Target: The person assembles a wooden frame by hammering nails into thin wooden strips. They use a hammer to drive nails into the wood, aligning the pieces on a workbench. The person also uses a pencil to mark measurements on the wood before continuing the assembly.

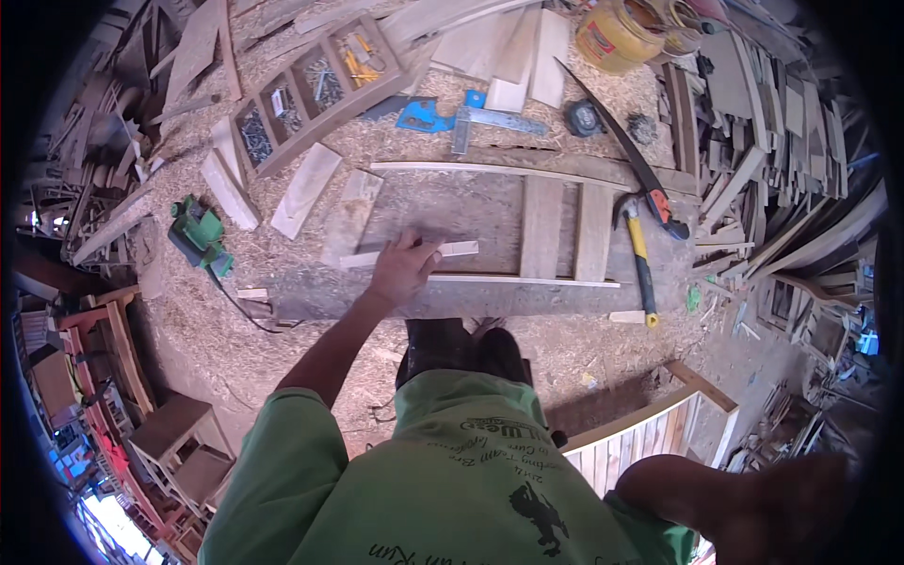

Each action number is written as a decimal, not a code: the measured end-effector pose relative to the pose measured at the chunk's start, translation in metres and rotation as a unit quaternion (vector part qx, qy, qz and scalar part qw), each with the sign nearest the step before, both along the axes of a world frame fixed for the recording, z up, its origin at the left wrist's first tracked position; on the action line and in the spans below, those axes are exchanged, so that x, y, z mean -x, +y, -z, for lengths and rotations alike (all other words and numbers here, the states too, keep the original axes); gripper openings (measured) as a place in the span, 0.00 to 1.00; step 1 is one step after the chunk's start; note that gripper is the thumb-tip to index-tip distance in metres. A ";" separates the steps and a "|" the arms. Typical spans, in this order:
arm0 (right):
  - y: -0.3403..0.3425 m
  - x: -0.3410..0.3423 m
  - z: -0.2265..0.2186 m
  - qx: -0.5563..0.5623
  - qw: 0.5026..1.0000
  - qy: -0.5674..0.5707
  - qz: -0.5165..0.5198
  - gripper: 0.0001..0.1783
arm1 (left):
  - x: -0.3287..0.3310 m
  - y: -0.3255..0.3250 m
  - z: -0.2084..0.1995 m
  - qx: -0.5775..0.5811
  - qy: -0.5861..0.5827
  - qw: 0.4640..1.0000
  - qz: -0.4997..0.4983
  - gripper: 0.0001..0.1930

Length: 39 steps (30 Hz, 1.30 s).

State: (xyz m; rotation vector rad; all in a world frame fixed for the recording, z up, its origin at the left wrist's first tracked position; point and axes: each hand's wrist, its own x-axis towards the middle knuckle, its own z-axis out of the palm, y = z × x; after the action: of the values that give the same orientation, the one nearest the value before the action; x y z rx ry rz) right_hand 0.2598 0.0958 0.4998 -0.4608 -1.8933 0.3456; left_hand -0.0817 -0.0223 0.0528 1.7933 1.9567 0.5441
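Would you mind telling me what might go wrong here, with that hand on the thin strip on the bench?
1. The left hand rests on a thin wooden strip that lies loose on the workbench; pressed unevenly, it might slide or tip.
2. The handsaw lies with its blade bare near the hammer; a reach that way could meet the teeth.
3. Sawdust and the cord of the green power tool lie around the bench and might cause a slip or trip.

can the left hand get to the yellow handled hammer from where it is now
Probably yes. The left hand rests on a thin wood strip, and the hammer lies in the open on the same bench top, though well to the right.
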 end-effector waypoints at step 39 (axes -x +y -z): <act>-0.021 -0.008 0.465 0.494 0.867 -0.065 0.003 0.06 | -0.080 0.029 0.019 0.022 -0.178 0.984 0.020 0.16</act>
State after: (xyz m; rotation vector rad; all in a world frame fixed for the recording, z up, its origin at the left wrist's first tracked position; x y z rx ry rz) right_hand 0.2673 0.0751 0.0351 -1.1819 -1.7173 1.3289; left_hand -0.0014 0.0070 0.0339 1.5776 1.6724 0.7446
